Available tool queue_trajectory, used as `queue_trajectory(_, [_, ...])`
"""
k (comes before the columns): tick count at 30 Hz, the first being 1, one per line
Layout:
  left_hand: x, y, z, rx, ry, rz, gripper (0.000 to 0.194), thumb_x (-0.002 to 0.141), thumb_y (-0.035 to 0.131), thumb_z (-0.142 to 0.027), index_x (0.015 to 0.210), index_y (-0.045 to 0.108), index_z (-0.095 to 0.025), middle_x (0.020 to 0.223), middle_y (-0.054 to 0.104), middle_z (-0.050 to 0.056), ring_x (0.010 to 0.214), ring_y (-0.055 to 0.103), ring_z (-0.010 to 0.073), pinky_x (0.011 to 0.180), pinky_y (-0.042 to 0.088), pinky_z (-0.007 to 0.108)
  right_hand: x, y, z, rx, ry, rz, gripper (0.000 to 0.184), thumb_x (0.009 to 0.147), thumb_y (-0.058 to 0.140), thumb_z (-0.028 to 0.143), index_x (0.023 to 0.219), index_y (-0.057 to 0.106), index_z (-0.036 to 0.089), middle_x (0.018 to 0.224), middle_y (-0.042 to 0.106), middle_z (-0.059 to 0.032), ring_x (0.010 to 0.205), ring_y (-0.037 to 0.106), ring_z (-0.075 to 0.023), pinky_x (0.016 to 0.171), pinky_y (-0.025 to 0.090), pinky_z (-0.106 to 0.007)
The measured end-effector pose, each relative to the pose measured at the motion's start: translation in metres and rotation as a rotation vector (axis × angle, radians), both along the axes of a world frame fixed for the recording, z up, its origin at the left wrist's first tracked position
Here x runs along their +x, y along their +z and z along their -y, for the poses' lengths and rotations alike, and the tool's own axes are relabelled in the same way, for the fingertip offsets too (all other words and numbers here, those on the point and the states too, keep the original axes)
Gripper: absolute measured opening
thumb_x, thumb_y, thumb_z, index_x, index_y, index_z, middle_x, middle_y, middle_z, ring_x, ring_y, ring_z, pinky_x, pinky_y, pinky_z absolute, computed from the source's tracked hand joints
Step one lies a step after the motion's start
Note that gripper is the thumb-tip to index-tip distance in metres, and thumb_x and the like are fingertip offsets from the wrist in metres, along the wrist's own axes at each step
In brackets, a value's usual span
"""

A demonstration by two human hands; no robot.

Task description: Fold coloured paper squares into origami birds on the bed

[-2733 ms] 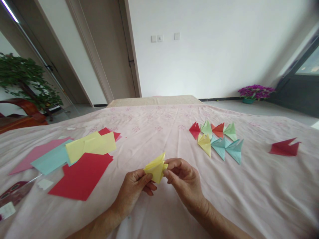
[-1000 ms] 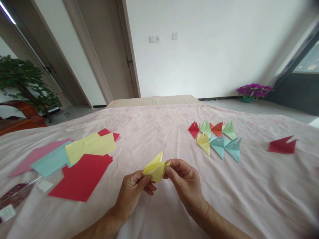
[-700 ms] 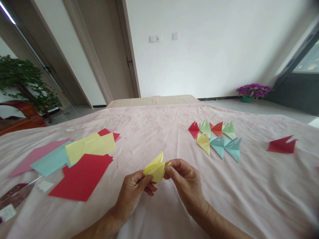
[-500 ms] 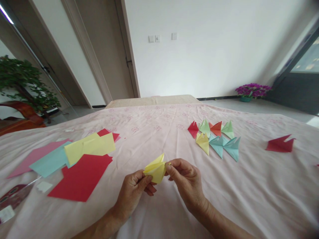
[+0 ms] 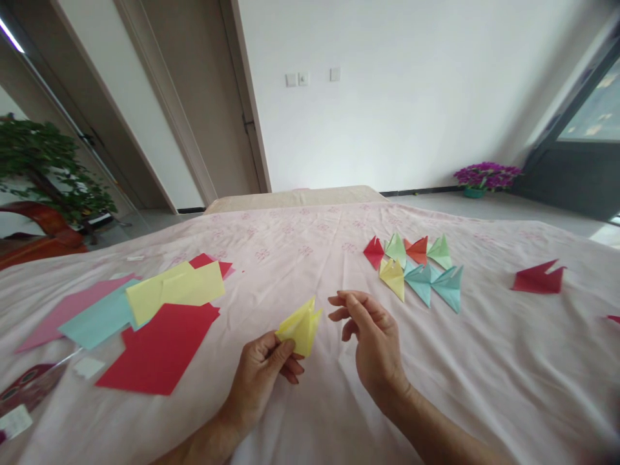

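Observation:
My left hand point(image 5: 268, 368) pinches a folded yellow origami piece point(image 5: 301, 328) between thumb and fingers, its pointed flaps facing up and right. A short gap separates it from my right hand point(image 5: 372, 336), whose fingers are loosely bent and apart with nothing visible in them. Beyond my right hand, several small folded paper pieces lie in two rows: a yellow one point(image 5: 392, 279), a red one point(image 5: 374, 252), an orange one point(image 5: 417, 249), and light green and light blue ones point(image 5: 448, 287). Farther right rests a larger dark red folded piece point(image 5: 538, 279).
Loose sheets lie at the left: red paper point(image 5: 159, 352), yellow paper point(image 5: 191, 289), blue paper point(image 5: 94, 321) and pink paper point(image 5: 72, 307). A plastic packet point(image 5: 36, 387) is near the left edge. A pink patterned cloth point(image 5: 300, 258) covers the surface, with wrinkles at the right.
My right hand has let go of the yellow piece's tip and moved right, its fingers opening. A small yellow bit at its fingertips no longer shows. My left hand keeps its hold.

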State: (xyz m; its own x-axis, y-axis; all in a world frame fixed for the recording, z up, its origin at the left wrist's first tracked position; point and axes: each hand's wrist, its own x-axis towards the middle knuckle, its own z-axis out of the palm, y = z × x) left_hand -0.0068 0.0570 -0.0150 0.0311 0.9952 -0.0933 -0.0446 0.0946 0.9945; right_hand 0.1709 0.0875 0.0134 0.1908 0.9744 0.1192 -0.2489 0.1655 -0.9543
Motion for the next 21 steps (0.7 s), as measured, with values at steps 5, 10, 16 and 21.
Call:
queue_trajectory(5, [0.003,0.008,0.001,0.059,0.096,0.038,0.038,0.077,0.067,-0.05,0.075,0.068,-0.012,0.067,0.069,0.006,0.058,0.063,0.0154,0.052,0.051,0.024,-0.015,-0.013,0.013,0.059,0.242,0.196,0.065,0.072,0.072,0.048,0.13,0.054,0.023,0.123,0.061,-0.01,0.103,0.058,-0.0241,0.075,0.048,-0.032])
queue_trajectory(10, [0.005,0.014,0.008,0.11,0.032,0.033,0.034,0.079,0.066,-0.047,0.082,0.07,-0.013,0.075,0.068,0.005,0.07,0.063,0.0182,0.056,0.052,0.025,-0.032,-0.004,0.025,0.029,0.299,0.285,0.048,0.072,0.072,0.048,0.109,0.067,0.018,0.089,0.068,-0.0058,0.078,0.061,-0.0212,0.065,0.046,-0.03])
queue_trajectory(16, [0.004,0.027,0.017,0.157,0.04,-0.018,0.031,0.077,0.07,-0.044,0.086,0.069,-0.014,0.077,0.066,0.003,0.072,0.059,0.0162,0.06,0.05,0.024,-0.034,0.011,0.035,0.069,0.237,0.166,0.029,0.073,0.073,0.044,0.081,0.069,0.017,0.071,0.065,-0.0019,0.067,0.058,-0.0171,0.064,0.046,-0.029])
queue_trajectory(21, [0.0,0.045,0.019,0.262,0.089,0.036,0.031,0.078,0.068,-0.044,0.089,0.066,-0.015,0.075,0.065,0.001,0.063,0.054,0.012,0.054,0.043,0.021,-0.032,0.021,0.044,0.068,0.277,0.165,0.03,0.071,0.073,0.046,0.071,0.068,0.017,0.059,0.06,0.0009,0.054,0.05,-0.0122,0.052,0.041,-0.024])
